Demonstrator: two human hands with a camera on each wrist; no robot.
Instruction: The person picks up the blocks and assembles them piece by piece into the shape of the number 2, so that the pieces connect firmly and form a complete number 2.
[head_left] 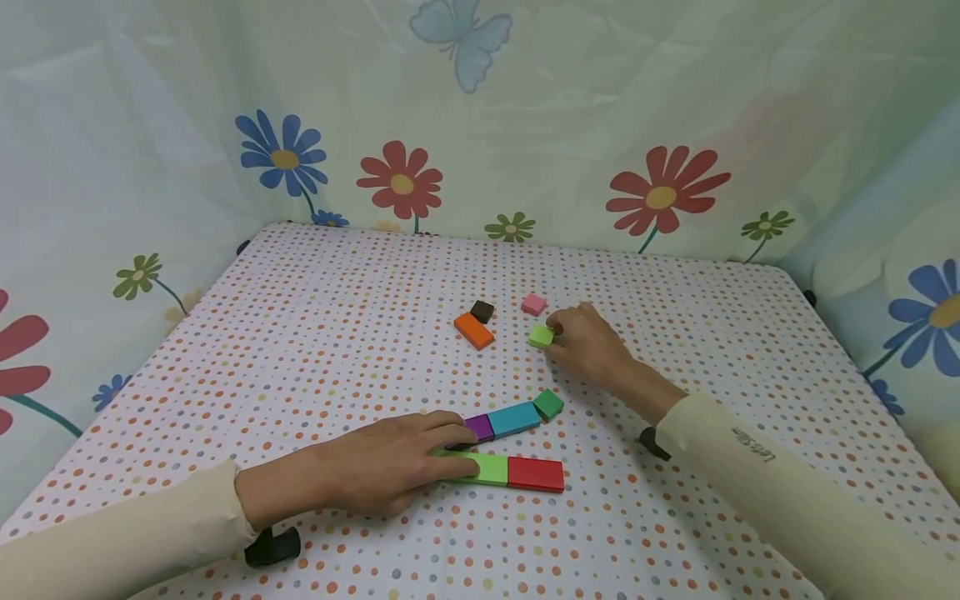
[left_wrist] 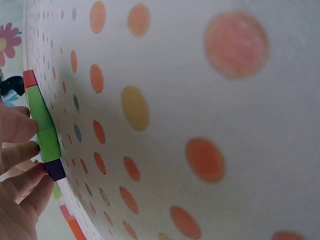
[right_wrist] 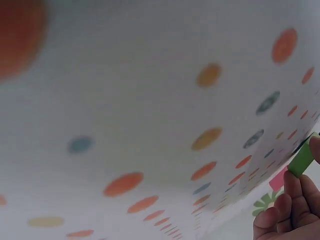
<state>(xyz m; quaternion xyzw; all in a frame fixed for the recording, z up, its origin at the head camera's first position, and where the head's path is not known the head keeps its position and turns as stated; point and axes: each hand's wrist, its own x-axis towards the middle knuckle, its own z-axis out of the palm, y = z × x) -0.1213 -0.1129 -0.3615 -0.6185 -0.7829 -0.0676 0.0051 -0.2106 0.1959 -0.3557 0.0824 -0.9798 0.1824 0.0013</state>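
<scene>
My left hand (head_left: 397, 458) rests over the left end of a group of coloured blocks, its fingers fairly straight. Its thumb touches a light green block (head_left: 491, 469), which lies end to end with a red block (head_left: 536, 474). Just behind, the index finger meets a purple block (head_left: 481, 427), followed by a blue block (head_left: 514, 419) and a green block (head_left: 549, 405). In the left wrist view, fingertips touch the green blocks (left_wrist: 40, 110) and a dark purple one (left_wrist: 55, 170). Farther off, my right hand (head_left: 592, 346) pinches a small light green block (head_left: 540, 336) between thumb and fingers.
A pink block (head_left: 534, 304) lies just behind the right hand's block. To its left are an orange block (head_left: 474, 331) and a dark brown block (head_left: 482, 312), close together. A dotted cloth (head_left: 337, 333) covers the table, and a flowered curtain (head_left: 540, 108) hangs behind.
</scene>
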